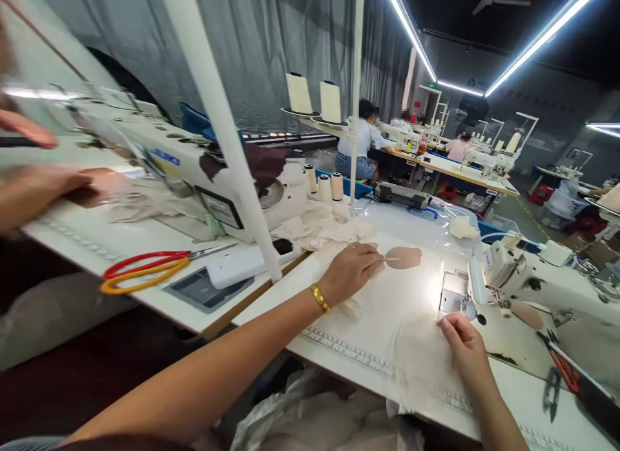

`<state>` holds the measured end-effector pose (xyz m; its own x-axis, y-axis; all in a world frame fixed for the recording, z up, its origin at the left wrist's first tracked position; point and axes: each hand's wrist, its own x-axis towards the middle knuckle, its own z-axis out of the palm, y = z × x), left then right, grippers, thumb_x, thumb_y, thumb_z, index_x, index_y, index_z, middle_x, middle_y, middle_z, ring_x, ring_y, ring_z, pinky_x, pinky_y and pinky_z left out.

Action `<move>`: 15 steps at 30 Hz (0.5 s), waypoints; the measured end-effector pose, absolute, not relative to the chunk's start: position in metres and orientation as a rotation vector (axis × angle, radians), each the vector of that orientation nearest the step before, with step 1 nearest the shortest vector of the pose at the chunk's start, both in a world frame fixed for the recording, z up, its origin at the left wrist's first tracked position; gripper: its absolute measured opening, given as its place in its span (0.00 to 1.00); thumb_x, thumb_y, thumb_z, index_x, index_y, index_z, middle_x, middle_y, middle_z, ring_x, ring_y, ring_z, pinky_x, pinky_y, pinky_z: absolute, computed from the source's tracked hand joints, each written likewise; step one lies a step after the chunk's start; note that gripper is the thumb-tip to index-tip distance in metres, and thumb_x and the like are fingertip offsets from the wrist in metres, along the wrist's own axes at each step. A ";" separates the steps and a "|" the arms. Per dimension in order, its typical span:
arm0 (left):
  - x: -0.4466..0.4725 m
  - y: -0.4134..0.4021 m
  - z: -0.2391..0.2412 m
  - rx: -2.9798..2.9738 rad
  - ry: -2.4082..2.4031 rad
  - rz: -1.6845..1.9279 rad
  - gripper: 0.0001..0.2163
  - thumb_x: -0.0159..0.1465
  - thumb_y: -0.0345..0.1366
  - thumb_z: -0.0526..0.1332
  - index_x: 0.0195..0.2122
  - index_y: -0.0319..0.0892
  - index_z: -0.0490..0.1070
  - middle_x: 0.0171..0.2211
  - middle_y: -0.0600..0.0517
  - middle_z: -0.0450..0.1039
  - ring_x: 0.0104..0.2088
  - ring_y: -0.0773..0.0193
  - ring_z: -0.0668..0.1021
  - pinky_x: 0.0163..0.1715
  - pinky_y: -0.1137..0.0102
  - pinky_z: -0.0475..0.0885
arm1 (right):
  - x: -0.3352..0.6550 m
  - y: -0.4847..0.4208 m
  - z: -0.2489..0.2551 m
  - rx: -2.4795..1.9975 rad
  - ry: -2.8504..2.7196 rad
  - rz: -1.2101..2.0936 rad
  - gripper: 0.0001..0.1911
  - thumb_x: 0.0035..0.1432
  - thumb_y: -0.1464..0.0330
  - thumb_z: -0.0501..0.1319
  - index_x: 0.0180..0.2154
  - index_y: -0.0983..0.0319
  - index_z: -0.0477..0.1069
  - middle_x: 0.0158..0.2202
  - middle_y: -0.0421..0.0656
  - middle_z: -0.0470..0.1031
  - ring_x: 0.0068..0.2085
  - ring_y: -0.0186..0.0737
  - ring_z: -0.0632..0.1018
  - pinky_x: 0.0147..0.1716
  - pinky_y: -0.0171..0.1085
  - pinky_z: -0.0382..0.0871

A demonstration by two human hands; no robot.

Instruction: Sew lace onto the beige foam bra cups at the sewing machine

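My left hand, a gold bracelet at its wrist, is closed at the left edge of a small tan fabric piece on the white table. A thin pale strip shows at its fingertips; I cannot make out what it is. Cream fabric lies bunched behind and under this hand. Pinched between thumb and fingers of my right hand is a sheer cream fabric piece, which drapes over the table's front edge. Just beyond that hand stands a sewing machine, its needle area lit.
Thread snips lie at the right. On the adjoining table are red-and-orange-handled scissors, a JUKI machine and a co-worker's blurred hands. A white pole rises between the tables. Pale fabric hangs below the front edge.
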<state>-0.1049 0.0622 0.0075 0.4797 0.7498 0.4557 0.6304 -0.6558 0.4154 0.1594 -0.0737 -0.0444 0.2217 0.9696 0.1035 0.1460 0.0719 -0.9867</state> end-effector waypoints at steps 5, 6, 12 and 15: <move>-0.069 0.018 0.034 2.104 0.814 0.630 0.16 0.67 0.48 0.59 0.36 0.41 0.80 0.32 0.52 0.79 0.33 0.61 0.77 0.32 0.72 0.67 | 0.162 -0.070 -0.049 -1.333 -1.101 0.961 0.27 0.57 0.41 0.62 0.33 0.60 0.74 0.24 0.39 0.70 0.26 0.38 0.68 0.28 0.36 0.63; -0.061 0.011 0.034 2.087 0.776 0.555 0.16 0.66 0.47 0.60 0.34 0.40 0.79 0.29 0.53 0.78 0.32 0.62 0.76 0.30 0.73 0.66 | 0.162 -0.071 -0.049 -1.334 -1.093 0.968 0.29 0.59 0.40 0.60 0.34 0.60 0.73 0.23 0.39 0.71 0.25 0.37 0.68 0.27 0.36 0.62; -0.029 0.009 0.021 2.260 0.877 0.432 0.12 0.64 0.40 0.59 0.29 0.40 0.77 0.24 0.53 0.74 0.27 0.63 0.74 0.28 0.72 0.64 | 0.161 -0.080 -0.037 -1.354 -1.253 0.890 0.24 0.60 0.45 0.62 0.34 0.60 0.74 0.25 0.38 0.70 0.29 0.38 0.70 0.31 0.36 0.65; -0.025 0.015 0.024 2.374 0.704 0.502 0.16 0.60 0.43 0.65 0.45 0.41 0.78 0.43 0.45 0.79 0.43 0.53 0.78 0.47 0.63 0.71 | 0.159 -0.089 -0.029 -1.387 -1.421 0.835 0.22 0.60 0.47 0.63 0.32 0.59 0.74 0.25 0.39 0.69 0.29 0.39 0.72 0.29 0.35 0.66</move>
<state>-0.0252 0.0146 0.0243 0.7874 0.5900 0.1787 0.3608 -0.6760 0.6426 0.1590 -0.0888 -0.0293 0.0920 0.9823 0.1634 0.3350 0.1240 -0.9340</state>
